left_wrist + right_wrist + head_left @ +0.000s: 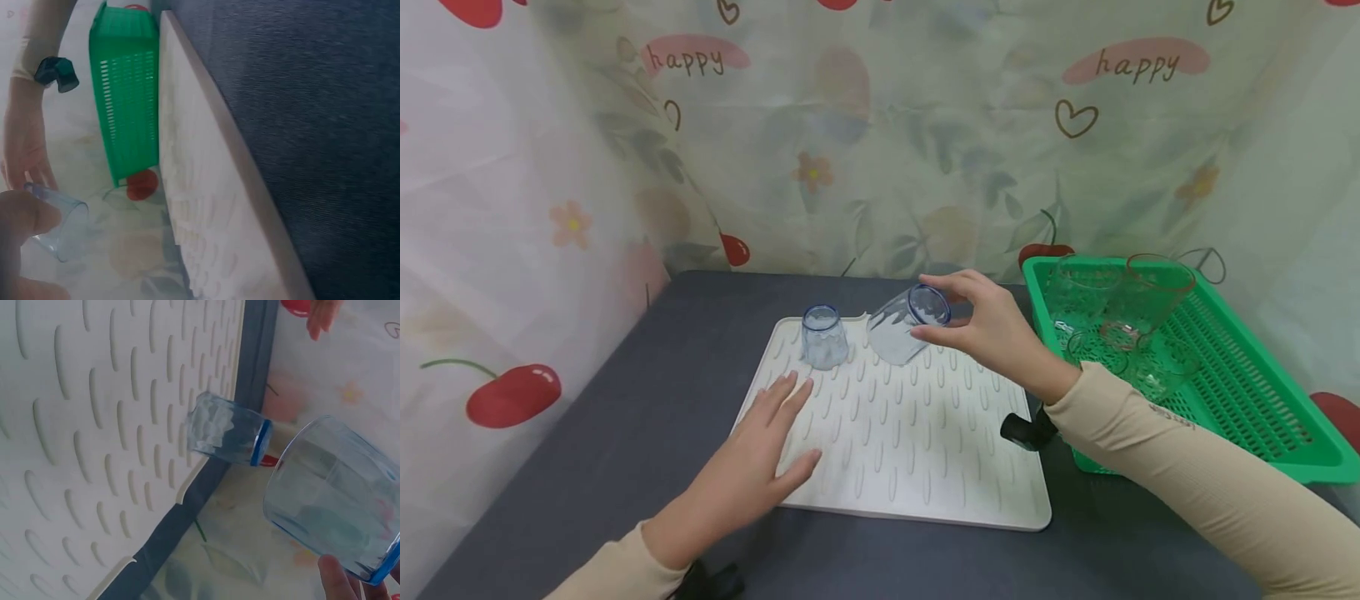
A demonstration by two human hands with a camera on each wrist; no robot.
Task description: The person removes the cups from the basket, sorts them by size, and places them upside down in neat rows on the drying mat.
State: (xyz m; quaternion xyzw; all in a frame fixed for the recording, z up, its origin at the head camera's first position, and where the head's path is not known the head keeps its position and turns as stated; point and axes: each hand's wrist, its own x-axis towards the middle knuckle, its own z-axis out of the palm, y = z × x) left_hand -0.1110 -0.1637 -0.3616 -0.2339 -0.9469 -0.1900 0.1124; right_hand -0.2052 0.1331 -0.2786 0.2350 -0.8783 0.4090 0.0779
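My right hand [981, 321] grips a clear drinking glass [895, 329] by its bluish thick end, fingers and thumb on opposite sides. The glass is tilted over the back of a white ridged drying mat [910, 450], its wide end pointing down and left. In the right wrist view, fingertips [337, 578] press against this glass [331, 500]. A second clear glass [824, 337] stands upside down at the mat's back left, bluish base up. My left hand [752, 450] hovers over the mat's left side, fingers extended, holding nothing.
A green perforated basket [1262, 350] stands right of the mat, with several clear glasses [1150, 292] at its far end. The dark tabletop [647, 442] surrounds the mat. A patterned curtain [887, 150] hangs behind and at both sides.
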